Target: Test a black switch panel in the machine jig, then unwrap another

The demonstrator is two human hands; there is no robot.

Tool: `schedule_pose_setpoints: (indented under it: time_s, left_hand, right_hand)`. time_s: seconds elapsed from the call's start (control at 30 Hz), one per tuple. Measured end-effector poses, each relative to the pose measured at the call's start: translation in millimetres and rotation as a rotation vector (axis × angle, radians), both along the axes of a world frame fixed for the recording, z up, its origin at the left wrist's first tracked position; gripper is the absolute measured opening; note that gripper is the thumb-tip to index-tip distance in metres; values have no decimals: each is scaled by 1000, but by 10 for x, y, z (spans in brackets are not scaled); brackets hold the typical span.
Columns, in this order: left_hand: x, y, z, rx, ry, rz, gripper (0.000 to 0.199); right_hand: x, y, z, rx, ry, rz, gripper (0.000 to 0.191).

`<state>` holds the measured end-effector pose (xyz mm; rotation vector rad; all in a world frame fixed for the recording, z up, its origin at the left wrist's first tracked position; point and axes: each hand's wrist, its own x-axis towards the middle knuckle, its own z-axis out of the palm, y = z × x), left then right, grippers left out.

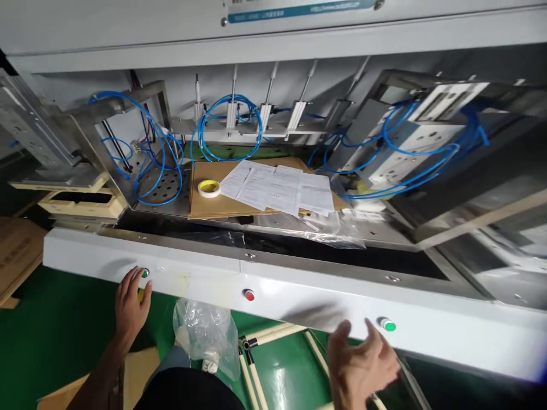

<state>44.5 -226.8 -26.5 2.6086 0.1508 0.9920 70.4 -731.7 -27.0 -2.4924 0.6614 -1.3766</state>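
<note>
My left hand [131,298] is at the left part of the machine's white front panel [192,273], its fingers apart and its fingertips at a green button [145,273]. Below and left of a second green button [388,324], my right hand [363,361] is slightly blurred, thumb and fingers apart, with nothing in it. Between the hands, a red button [249,295] sits on the same panel.
Behind the panel, paper sheets [277,185] and a tape roll [209,189] lie on cardboard [213,208]. Blue hoses [231,156] loop around metal cylinders [296,115]. Below are a plastic bag [207,327] and cream pipes [280,332].
</note>
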Motion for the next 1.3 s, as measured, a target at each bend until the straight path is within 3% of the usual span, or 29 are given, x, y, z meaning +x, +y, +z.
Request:
schedule_pose_setpoints:
  time_s: [0.17,0.23,0.3,0.43,0.57,0.67,0.97,1.13,1.3]
  left_hand:
    - [341,-179,224,105,104,-183,52]
    - [474,-172,230,164,180,-241,58]
    - [566,-107,208,201,235,-286,60]
    - [641,66,164,233,299,-341,58]
    - [682,152,157,232,311,-361,57]
    - [710,162,166,216,296,-372,60]
    - [742,128,219,93,308,-379,65]
    - [786,202,237,-14,274,-404,79]
    - [705,264,257,-163,159,-403,63]
  right_hand:
    - [253,1220,341,-181,57,662,33]
    - [401,1540,407,-249,143,777,37]
    - [506,1671,395,-312,213,801,42]
    - [523,1603,255,-357,268,785,53]
    - [460,1484,169,-302,296,714,61]
    - [459,1416,160,-296,306,641,63]
    - [525,1355,182,-288,328,610,54]
    - [554,1302,154,-250,332,640,57]
    - [581,1237,259,-155,235,748,57]
